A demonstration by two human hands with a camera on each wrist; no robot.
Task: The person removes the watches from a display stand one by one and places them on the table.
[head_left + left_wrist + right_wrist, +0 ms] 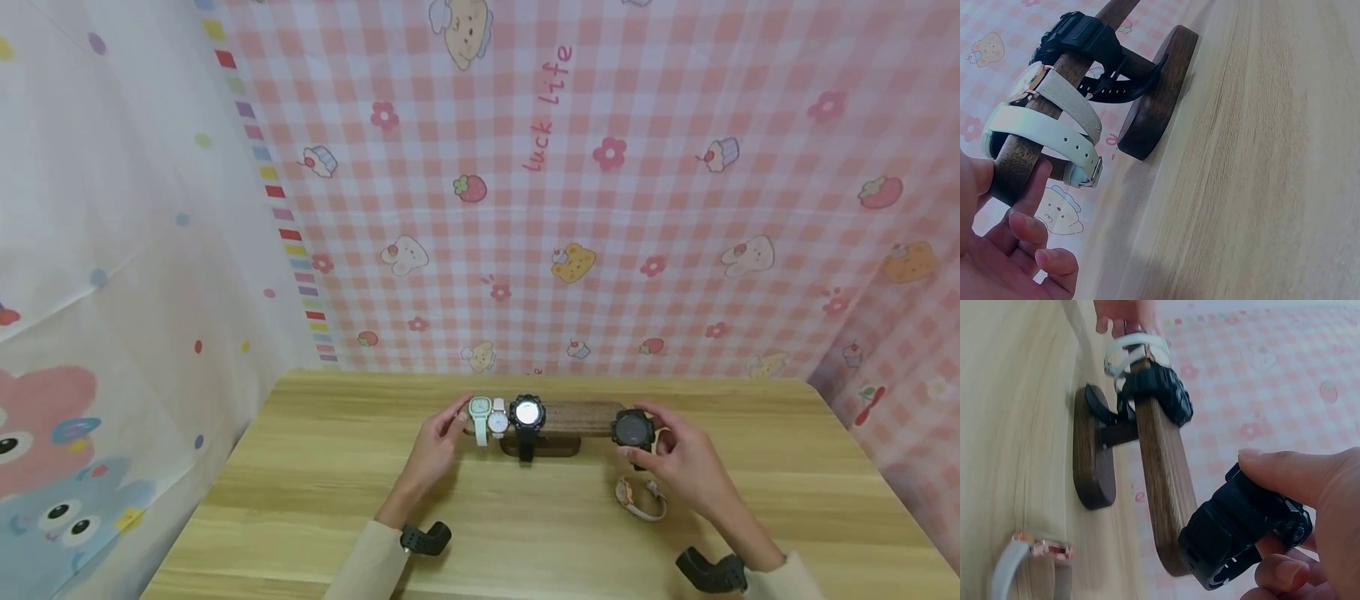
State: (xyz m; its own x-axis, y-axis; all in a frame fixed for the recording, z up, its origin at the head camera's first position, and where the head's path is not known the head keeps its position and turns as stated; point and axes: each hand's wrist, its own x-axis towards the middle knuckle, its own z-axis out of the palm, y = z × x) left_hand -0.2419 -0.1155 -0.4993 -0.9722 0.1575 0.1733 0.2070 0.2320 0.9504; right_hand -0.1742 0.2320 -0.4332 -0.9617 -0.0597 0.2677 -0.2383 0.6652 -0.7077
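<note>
A dark wooden watch stand point(581, 418) carries a mint-green watch point(480, 408), a white-strapped watch point(497, 422) and a black digital watch point(527, 412) on its left half. My left hand point(435, 446) pinches the left end of the bar between thumb and fingers, beside the mint watch. At the right end, my right hand point(686, 467) grips a second black watch point(1241, 519) by its strap and case. In the right wrist view that watch overlaps the bar's end; whether the bar passes inside its strap I cannot tell.
A light-strapped watch with a rose-gold case point(641, 500) lies on the wooden table point(525, 533), in front of the stand's right end. Behind the table hangs a pink checked cloth point(510, 250), with a white printed cloth point(150, 292) on the left.
</note>
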